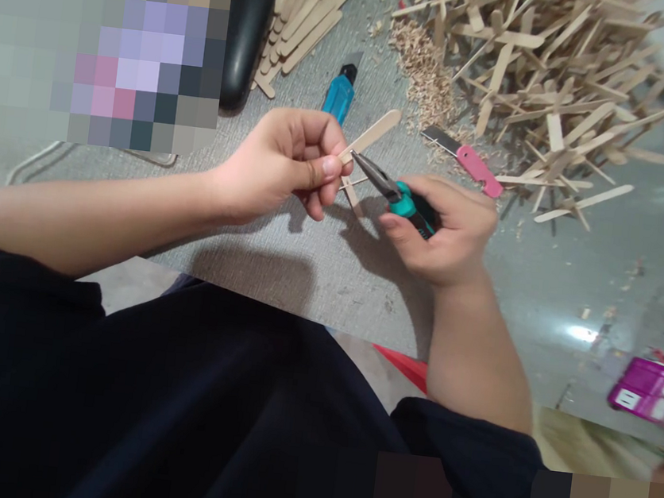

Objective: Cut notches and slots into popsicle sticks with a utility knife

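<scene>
Between the thumb and fingers of my left hand (291, 156) is a wooden craft stick (378, 130), its rounded end pointing up and to the right. Below it, a second stick piece (353, 199) and a thin rod (356, 181) stick out past the fingers; I cannot tell how they join. My right hand (455, 223) is wrapped round teal-and-black needle-nose pliers (401, 197). The jaw tips are at the held stick, close to my left thumb; whether they grip anything is unclear. A blue utility knife (340, 94) with its blade out lies just beyond my left hand.
A large heap of crossed craft sticks (559, 91) fills the back right. Wood shavings (424, 72) and a pink folding knife (478, 170) lie before it. Loose sticks (309, 27) and a black case (248, 36) are at back left. A purple box (643, 387) sits far right.
</scene>
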The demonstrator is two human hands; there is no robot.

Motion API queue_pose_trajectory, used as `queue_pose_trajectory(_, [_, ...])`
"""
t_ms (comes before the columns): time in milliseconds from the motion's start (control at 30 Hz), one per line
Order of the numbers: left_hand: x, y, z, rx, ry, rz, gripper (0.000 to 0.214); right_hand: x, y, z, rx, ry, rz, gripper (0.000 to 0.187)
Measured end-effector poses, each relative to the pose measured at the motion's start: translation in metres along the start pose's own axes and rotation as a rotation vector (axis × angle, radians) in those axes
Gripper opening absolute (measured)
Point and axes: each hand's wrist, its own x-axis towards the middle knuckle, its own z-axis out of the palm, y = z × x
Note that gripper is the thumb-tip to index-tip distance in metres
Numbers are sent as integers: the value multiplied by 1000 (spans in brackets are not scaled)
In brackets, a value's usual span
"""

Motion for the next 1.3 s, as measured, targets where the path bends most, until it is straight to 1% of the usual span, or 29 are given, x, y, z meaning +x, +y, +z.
queue_pose_trajectory(67, [0, 0, -1, -70, -86, 16, 34, 0, 1, -2, -22, -45, 61, 53])
queue_pose_trajectory(133, [0, 0, -2, -113, -137, 23, 38, 0, 2, -4, -12, -83, 95, 58])
queue_pose_trajectory(233, [0, -1, -3, -131, -169, 4, 51, 1, 1, -6, 63, -107, 68, 56])
queue_pose_trajectory(300, [1, -1, -2, -147, -193, 18, 54, 2, 0, -7, 98, -132, 71, 54])
queue_pose_trajectory(367, [1, 0, -1, -132, -182, 44, 55, 2, 0, -8, 127, -159, 97, 52])
queue_pose_trajectory(433, [1, 2, 1, -87, -125, 74, 58, 2, -1, -8, 169, -168, 100, 47])
queue_pose_trajectory(533, [-1, 4, 3, -49, -58, 116, 59, 2, -1, -5, 173, -112, 59, 39])
queue_pose_trajectory(633, [-2, 4, 4, -92, -62, 93, 57, 3, -1, 1, 79, -11, -3, 46])
queue_pose_trajectory(700, [-3, 2, 4, -151, -94, 53, 55, 3, 1, 3, 32, -3, -12, 56])
queue_pose_trajectory(767, [-4, 1, 4, -205, -136, 25, 55, 4, 1, 3, 12, -47, 34, 66])
queue_pose_trajectory(833, [-5, 0, 4, -203, -157, 10, 55, 5, 1, 1, 22, -96, 76, 70])
queue_pose_trajectory(933, [-5, 1, 5, -139, -135, 37, 55, 8, -2, -3, 88, -156, 85, 64])
queue_pose_trajectory(1000, [-4, 2, 5, -118, -122, 88, 53, 8, -3, -5, 152, -185, 88, 57])
queue_pose_trajectory(1067, [-3, 3, 5, -96, -119, 125, 51, 8, -3, -6, 220, -215, 111, 55])
queue_pose_trajectory(1200, [-2, 4, 3, -39, -124, 169, 48, 2, 1, -7, 364, -247, 216, 51])
queue_pose_trajectory(1300, [-2, 6, 4, -7, -81, 179, 40, -1, 4, -9, 504, -287, 294, 45])
